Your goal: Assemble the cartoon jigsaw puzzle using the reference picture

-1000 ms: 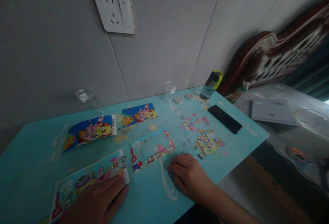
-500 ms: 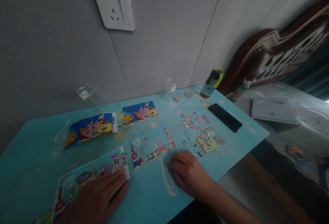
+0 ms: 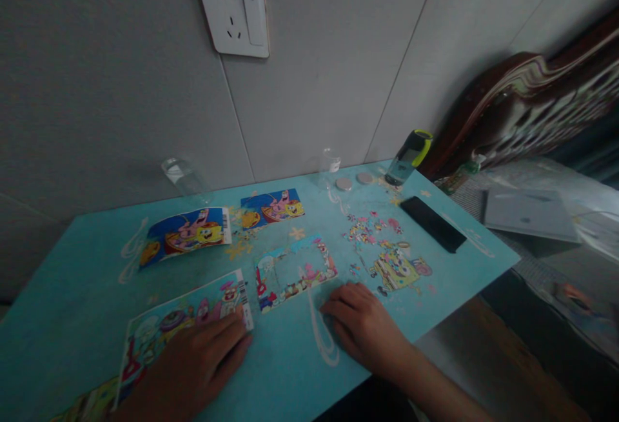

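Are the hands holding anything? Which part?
Nothing is gripped. The left hand lies flat on the barcode end of the near card; the right hand rests palm down on the table beside the puzzle frame.

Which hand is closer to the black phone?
Right. The right hand lies on the table nearer the camera than the black phone; the left hand rests on a cartoon card far to its left.

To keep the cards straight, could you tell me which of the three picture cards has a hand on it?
The pale card nearest the front edge, under the left hand; the two dark-blue cards farther back lie untouched.
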Motion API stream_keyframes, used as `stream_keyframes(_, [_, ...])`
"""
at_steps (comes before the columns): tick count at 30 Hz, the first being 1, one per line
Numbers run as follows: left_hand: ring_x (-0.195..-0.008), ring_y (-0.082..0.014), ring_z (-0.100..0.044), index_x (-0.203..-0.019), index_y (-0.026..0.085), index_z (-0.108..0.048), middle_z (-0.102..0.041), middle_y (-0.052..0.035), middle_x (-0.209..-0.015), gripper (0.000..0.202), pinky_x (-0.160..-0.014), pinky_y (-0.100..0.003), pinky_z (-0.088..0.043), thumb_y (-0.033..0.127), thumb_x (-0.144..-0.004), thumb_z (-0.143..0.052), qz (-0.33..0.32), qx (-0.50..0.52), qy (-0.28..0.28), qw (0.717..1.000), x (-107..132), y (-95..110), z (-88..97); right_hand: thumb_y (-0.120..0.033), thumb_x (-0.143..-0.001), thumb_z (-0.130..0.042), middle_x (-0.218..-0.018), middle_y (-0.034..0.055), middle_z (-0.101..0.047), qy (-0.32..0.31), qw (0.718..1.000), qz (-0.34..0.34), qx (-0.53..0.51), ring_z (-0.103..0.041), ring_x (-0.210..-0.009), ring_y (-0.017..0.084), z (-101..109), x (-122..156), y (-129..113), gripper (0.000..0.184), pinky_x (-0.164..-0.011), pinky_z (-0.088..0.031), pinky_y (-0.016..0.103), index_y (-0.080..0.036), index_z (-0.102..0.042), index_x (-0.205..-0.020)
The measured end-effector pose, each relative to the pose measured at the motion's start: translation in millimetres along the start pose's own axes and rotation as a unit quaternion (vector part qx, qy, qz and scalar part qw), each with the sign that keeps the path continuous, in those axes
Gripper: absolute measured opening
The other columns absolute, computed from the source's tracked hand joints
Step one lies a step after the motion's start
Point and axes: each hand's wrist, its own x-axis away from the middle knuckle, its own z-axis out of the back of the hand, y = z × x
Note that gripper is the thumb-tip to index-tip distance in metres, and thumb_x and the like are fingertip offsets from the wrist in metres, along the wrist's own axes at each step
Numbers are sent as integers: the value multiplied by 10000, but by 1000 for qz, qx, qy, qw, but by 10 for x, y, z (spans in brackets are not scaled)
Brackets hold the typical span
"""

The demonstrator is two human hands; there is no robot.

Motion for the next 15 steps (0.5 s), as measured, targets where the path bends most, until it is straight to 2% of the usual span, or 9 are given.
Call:
stream_keyframes(3, [-943,-195,-763,-1140,261,-732,-780,-12,-1126,285,-866,-323,-579,417,-1016,-528,-3,-9,-5,1000,-4,3,4,-161,-1003,-515,-1048,76,-656,-2,1000,-1,-1,-601,-959,223,-4,-2,2,219,-887,-483,404,-211,-670,-1150])
stream_keyframes(10, [-938,-185,-761,-1143,241,-734,-780,-23,-1126,291,-871,-294,-576,406,-1015,-532,-4,10,22,1000,-21,4,-8,-162,-1002,-514,-1027,81,-661,8,1000,5,8,-606,-947,222,19,-10,-8,211,-867,-496,394,-200,-678,-1130])
stream_keyframes(15, [-973,-183,-758,-1163,257,-727,-772,-14,-1159,279,-907,-298,-571,407,-1009,-549,1,9,2,1000,14,-22,-41,-174,-1001,-509,-1034,87,-670,9,1000,11,17,-605,-932,227,-8,14,-16,224,-856,-502,408,-198,-679,-1145])
